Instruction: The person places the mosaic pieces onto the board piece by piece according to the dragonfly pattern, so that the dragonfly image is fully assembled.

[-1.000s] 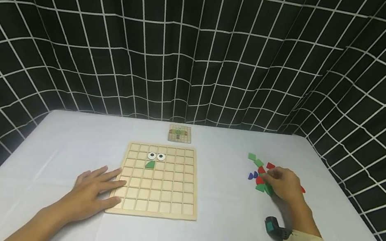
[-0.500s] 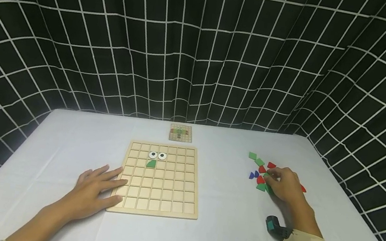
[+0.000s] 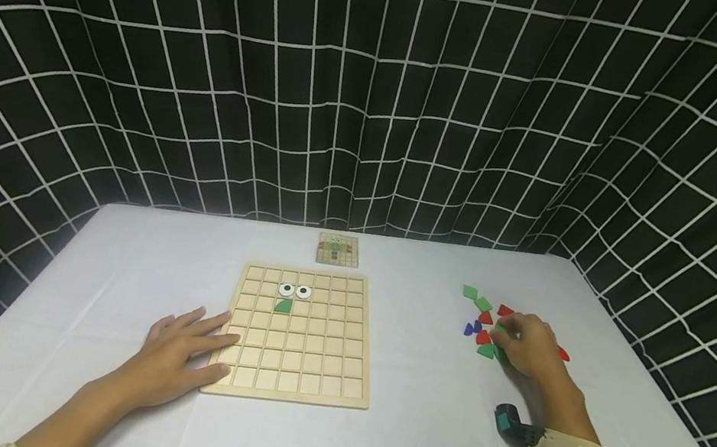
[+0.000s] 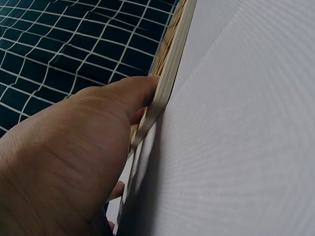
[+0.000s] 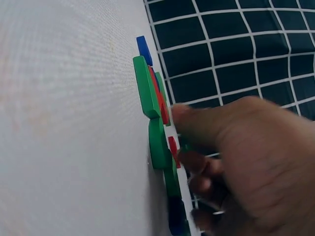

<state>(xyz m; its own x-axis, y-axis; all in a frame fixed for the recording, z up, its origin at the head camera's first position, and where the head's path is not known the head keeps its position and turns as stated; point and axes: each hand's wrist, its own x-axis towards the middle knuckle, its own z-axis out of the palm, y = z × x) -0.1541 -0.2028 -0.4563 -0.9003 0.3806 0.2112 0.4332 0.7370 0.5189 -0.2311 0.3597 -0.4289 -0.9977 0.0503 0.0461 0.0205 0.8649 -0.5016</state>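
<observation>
A square wooden grid board (image 3: pixel 310 363) lies on the white table. Two round eye pieces (image 3: pixel 287 289) and a green rounded piece (image 3: pixel 283 306) sit in cells near its top. My left hand (image 3: pixel 167 361) rests spread at the board's left edge, fingertips on it; in the left wrist view the thumb (image 4: pixel 140 91) lies on the rim. My right hand (image 3: pixel 529 346) is over the loose pieces at the right, thumb and fingers curled, pinching a small green piece (image 3: pixel 500 327) mostly hidden by the fingers. Red pieces (image 3: pixel 484 337) and green pieces (image 5: pixel 146 88) lie beside the fingertips.
Beyond the board lies a small pattern card (image 3: pixel 337 250). Two blue pieces (image 3: pixel 469 330) and light green pieces (image 3: pixel 470 292) lie left of my right hand. One red piece (image 3: pixel 564 354) is at its right. A black gridded curtain (image 3: pixel 363 100) surrounds the table's back and sides.
The small green piece at my right fingertips has shifted slightly right, away from the red pieces. The left hand stays on the board; the head view has tilted slightly.
</observation>
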